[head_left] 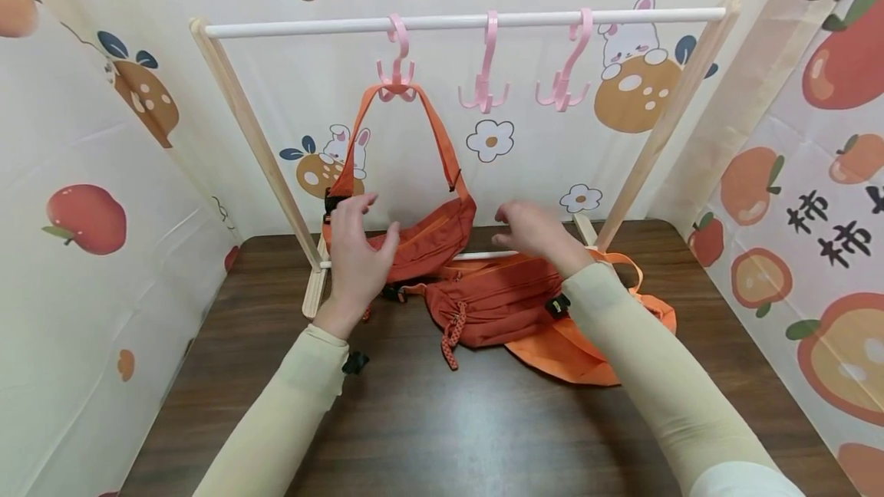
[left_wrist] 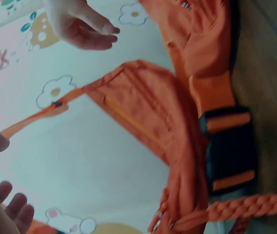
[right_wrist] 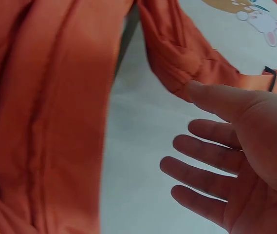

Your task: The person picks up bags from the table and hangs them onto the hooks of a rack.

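Note:
A rust-orange waist pack (head_left: 431,232) hangs by its strap from the leftmost pink hook (head_left: 398,60). In front of its left part is my left hand (head_left: 359,251), fingers loosely bent and holding nothing. My right hand (head_left: 535,232) hovers to the right of the hanging pack, its fingers spread and free of any object in the right wrist view. Below it, a second rust-orange waist pack (head_left: 493,305) with a braided cord (head_left: 453,334) lies on the table. A brighter orange fabric item (head_left: 573,359) lies partly under this pack and my right sleeve; its kind is unclear.
A white rail (head_left: 290,27) on wooden posts spans the back of the table (head_left: 428,428). Two more pink hooks, a middle one (head_left: 486,67) and a right one (head_left: 569,67), hang from it with nothing on them. Fruit-printed cloth (head_left: 83,313) surrounds the table.

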Available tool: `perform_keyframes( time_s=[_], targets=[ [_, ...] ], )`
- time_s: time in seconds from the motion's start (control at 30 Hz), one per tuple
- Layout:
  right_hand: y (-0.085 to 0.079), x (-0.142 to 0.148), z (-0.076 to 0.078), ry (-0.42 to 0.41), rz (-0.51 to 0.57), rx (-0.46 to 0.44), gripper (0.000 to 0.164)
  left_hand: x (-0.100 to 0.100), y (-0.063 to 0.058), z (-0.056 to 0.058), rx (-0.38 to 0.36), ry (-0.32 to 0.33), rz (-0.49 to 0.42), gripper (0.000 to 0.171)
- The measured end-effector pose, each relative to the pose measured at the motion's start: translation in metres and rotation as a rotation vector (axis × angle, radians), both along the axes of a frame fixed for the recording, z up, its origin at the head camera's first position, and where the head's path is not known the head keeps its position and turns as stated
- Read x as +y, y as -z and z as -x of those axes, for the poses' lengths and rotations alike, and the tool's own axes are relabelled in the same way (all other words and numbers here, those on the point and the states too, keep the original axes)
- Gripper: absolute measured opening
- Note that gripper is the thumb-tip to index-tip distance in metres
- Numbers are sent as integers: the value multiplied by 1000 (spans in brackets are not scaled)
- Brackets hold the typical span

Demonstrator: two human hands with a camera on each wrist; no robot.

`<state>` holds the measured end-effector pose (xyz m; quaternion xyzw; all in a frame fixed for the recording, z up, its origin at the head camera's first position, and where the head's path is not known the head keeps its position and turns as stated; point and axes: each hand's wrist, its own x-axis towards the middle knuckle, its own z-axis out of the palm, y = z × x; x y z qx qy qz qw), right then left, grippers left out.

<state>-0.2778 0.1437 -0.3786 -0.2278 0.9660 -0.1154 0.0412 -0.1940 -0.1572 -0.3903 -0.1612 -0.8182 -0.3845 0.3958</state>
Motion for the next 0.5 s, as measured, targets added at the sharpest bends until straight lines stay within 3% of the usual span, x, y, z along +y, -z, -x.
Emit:
perform_keyframes(
  time_s=[0.2, 0.5],
  targets=[
    [19, 1, 7, -31, -55, -71, 49, 18, 16, -4, -137, 137, 142, 35],
    [37, 0, 14, -2, -107, -203, 51, 45, 41, -8, -615, 389, 403, 39]
  ],
)
